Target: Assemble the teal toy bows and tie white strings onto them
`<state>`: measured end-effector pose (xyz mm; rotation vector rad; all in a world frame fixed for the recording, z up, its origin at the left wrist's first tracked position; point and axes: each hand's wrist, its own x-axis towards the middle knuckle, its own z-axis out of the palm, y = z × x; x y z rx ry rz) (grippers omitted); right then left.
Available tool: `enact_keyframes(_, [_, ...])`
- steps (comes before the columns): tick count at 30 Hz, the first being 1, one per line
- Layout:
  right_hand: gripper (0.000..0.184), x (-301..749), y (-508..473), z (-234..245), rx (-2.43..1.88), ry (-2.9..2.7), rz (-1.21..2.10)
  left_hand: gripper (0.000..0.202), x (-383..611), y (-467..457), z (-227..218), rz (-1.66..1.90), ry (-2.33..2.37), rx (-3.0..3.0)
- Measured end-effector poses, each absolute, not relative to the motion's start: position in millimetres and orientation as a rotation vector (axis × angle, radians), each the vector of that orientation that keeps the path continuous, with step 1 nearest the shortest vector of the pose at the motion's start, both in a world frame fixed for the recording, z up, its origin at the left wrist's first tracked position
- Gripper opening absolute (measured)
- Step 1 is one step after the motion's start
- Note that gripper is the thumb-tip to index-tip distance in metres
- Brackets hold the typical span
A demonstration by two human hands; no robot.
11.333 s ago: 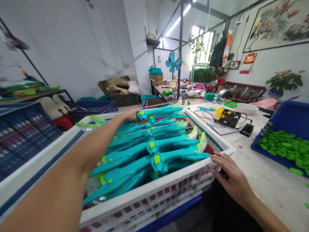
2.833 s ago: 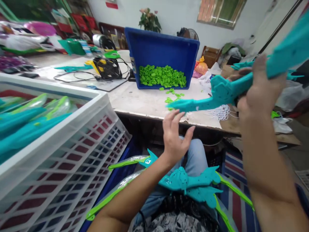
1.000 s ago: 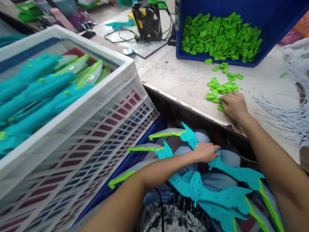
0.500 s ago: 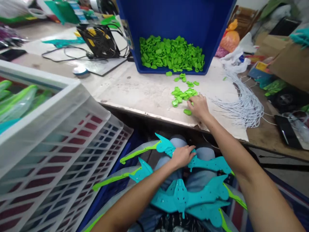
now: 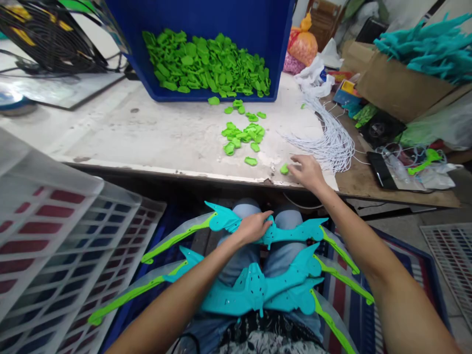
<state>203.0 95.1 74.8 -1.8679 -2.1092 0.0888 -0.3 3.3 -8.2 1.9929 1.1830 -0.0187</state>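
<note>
My left hand is closed over the middle of a turquoise plastic wing-shaped frame, which lies across my knees. Lime-green curved arms with clear film extend from both its ends. Nearer my body, more turquoise wing frames of the same kind overlap on my lap. At the table's front edge, my right hand has its fingertips closed at a small lime-green plastic piece; the grip is partly hidden. A loose pile of such green pieces lies on the table to its left.
A tilted blue bin full of green pieces stands behind the pile. White cords spread at the right. A white slatted crate is at my left, a fan at the back left, a cardboard box of turquoise parts at right.
My right hand has moved right, away from the pile, with a green piece at its fingertips. My left hand stays on the wing frame. The view has turned to the right.
</note>
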Motion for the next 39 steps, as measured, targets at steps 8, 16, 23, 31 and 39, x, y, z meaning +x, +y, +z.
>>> enact_keyframes(8, [0.025,192.7,41.7,54.9,-1.548,-2.254,0.104,0.030,-8.9,34.9,-7.2,-0.051,0.944,1.641])
enact_keyframes(16, [0.022,175.8,-68.3,-5.4,-1.275,-2.380,0.394,0.027,-7.0,31.0,-5.8,0.053,0.924,1.320])
enact_keyframes(23, [0.023,162.6,-74.0,-18.7,-1.398,-2.281,0.313,0.035,-10.8,33.2,-10.2,0.047,0.918,1.211])
enact_keyframes(31, [0.023,152.9,-77.4,-27.2,-1.632,-1.952,0.537,0.045,-14.5,30.1,-16.1,0.066,0.842,1.366])
enact_keyframes(39, [0.030,148.6,-60.4,-15.2,-1.922,-1.735,0.979,0.041,-13.8,28.5,-14.1,0.095,0.814,1.588])
